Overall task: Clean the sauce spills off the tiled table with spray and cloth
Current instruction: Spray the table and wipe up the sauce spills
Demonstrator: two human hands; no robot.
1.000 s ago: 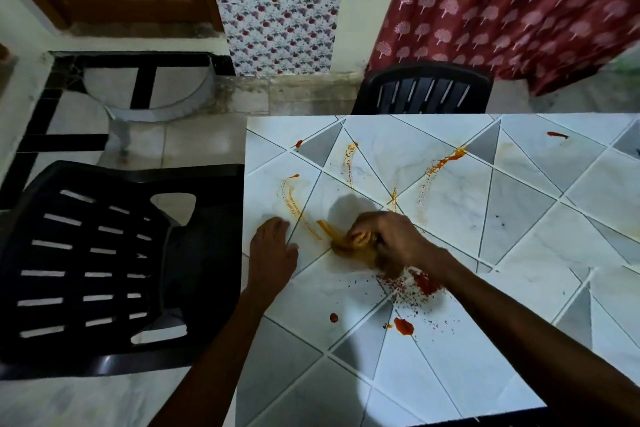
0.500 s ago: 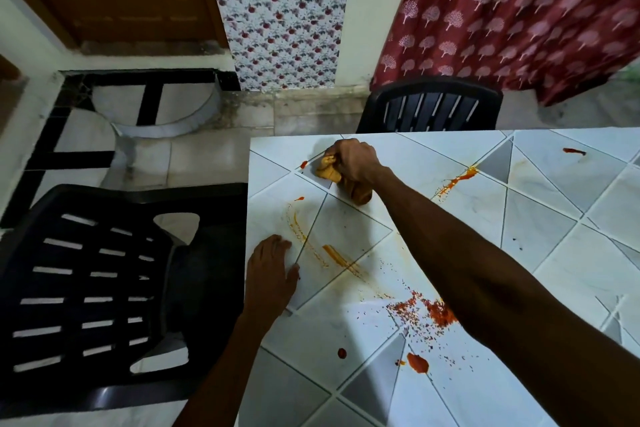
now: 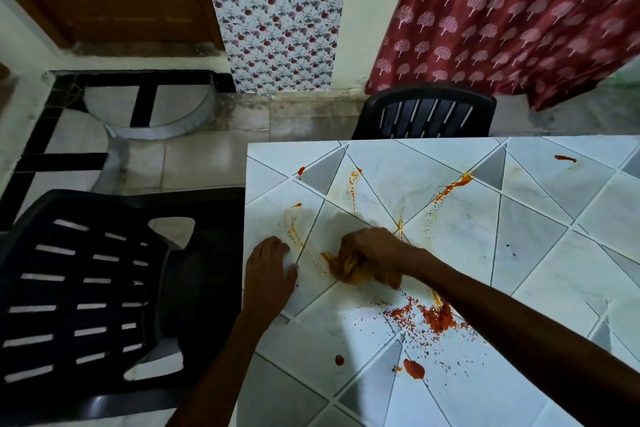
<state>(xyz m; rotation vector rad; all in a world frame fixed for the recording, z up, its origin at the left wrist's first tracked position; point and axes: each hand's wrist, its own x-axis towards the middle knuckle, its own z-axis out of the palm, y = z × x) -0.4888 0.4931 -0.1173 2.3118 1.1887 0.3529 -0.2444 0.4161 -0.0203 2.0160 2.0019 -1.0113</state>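
My right hand [image 3: 375,250] is shut on a bunched yellow-orange cloth [image 3: 349,269] pressed onto the tiled table [image 3: 540,253] near its left side. My left hand [image 3: 268,270] lies flat and open on the table's left edge, a little left of the cloth. Red-orange sauce marks the tiles: a speckled blotch [image 3: 434,317] just under my right forearm, two drops [image 3: 414,368] nearer me, a thin smear [image 3: 294,229] by my left hand, streaks [image 3: 450,187] farther back and a dab [image 3: 565,158] at the far right. No spray bottle is in view.
A black plastic chair [image 3: 86,288] stands tight against the table's left edge. A second black chair [image 3: 426,113] sits at the far edge. Behind are a tiled floor, a floral panel and a red curtain [image 3: 512,14].
My right hand has pulled the cloth back from the table's far left corner toward me, stopping beside my left hand. The left hand has stayed flat in place.
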